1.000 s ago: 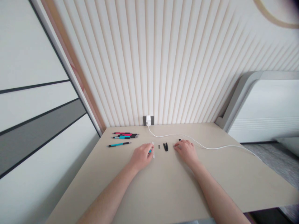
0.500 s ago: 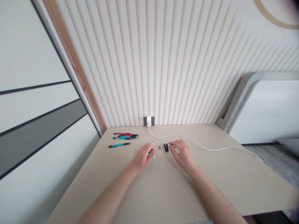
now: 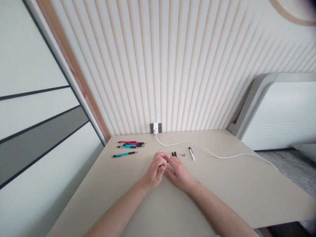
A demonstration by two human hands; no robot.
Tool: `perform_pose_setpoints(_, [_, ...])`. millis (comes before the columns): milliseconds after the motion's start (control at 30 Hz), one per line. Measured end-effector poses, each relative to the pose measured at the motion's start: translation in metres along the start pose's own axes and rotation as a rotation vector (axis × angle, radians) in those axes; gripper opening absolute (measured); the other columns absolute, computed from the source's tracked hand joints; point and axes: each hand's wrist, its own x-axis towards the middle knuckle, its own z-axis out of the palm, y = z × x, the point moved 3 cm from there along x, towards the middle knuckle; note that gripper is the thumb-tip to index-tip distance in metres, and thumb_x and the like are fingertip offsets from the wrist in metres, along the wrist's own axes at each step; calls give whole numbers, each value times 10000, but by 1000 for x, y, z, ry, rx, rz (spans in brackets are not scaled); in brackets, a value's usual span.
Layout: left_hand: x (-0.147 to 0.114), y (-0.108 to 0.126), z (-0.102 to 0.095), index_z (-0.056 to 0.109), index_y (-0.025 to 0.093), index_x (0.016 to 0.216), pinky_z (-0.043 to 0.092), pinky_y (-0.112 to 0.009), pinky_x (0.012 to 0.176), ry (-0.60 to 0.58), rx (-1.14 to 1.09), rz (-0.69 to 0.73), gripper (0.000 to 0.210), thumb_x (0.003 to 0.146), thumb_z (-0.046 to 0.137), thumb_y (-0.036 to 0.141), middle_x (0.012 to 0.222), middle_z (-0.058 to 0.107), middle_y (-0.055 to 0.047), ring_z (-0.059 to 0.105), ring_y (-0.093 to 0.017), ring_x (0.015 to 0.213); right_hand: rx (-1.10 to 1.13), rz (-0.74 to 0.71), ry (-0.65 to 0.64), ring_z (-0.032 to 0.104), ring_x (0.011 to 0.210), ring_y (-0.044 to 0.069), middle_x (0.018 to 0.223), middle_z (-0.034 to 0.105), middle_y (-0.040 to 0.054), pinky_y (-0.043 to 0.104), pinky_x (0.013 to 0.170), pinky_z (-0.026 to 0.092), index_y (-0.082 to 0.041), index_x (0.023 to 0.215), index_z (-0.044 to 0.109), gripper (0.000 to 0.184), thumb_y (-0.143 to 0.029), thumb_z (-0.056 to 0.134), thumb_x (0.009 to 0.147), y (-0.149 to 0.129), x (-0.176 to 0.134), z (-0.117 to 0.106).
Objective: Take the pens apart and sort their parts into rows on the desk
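My left hand [image 3: 156,168] is closed around a small blue pen part [image 3: 160,165], only a bit of which shows between the fingers. My right hand [image 3: 179,171] has come up against it, fingers stretched toward the left fingertips and thumb apart below; nothing shows in it. Just beyond the right fingers lie two black pen grips [image 3: 174,154], partly covered by that hand. Beside them are small metal pen tips [image 3: 183,155]. Further right rests a white pen barrel with a black end [image 3: 192,154]. A small pale piece [image 3: 160,151] peeks out behind the left hand.
Several red and blue pens [image 3: 130,144] lie grouped at the back left, with one blue pen [image 3: 124,154] apart in front. A white cable [image 3: 207,150] runs across the table [image 3: 237,187] from a charger [image 3: 155,127] in the wall socket.
My right hand has moved left to meet my left hand, uncovering the metal tips and the white barrel. My left hand stays closed on the blue part. The view has shifted slightly.
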Motion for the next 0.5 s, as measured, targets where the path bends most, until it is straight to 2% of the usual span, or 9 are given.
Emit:
perform_pose_setpoints(133, [-1, 1, 3, 433, 206, 819, 393, -398, 971, 55, -44, -25, 423, 976, 237, 547, 1109, 505, -110, 480, -222, 1076, -32, -13, -1, 578, 989, 222, 1062, 646, 73, 381, 898, 430, -235, 1228, 526, 298, -286, 530, 935, -2, 1, -4])
perform_pose_setpoints(267, [-2, 2, 2, 420, 206, 820, 357, -424, 1024, 85, -81, -71, 445, 972, 202, 564, 1204, 484, -122, 461, -232, 1141, -62, -62, -38, 575, 939, 213, 979, 662, 61, 358, 845, 420, -226, 1085, 590, 173, -280, 489, 955, -9, 1, -4])
perform_pose_setpoints(367, [-3, 3, 2, 431, 204, 858, 345, -441, 1040, 101, -107, -88, 442, 980, 183, 549, 1257, 467, -128, 452, -234, 1165, -12, -100, -57, 578, 902, 200, 930, 665, 58, 343, 826, 421, -214, 1027, 607, 163, -283, 476, 960, -11, 0, -3])
perform_pose_setpoints(433, [-3, 2, 1, 452, 203, 923, 384, -426, 999, 136, -117, -104, 435, 982, 191, 546, 1198, 494, -126, 471, -230, 1134, 65, -68, -29, 584, 881, 192, 926, 668, 54, 336, 822, 428, -213, 1010, 620, 171, -307, 488, 955, -8, 0, -4])
perform_pose_setpoints(500, [-3, -3, -1, 467, 199, 1005, 439, -382, 912, 166, -111, -166, 425, 983, 220, 544, 1063, 534, -101, 520, -206, 1016, 163, 29, 41, 587, 845, 183, 907, 670, 46, 323, 796, 441, -213, 994, 635, 188, -347, 514, 940, -2, 0, -7])
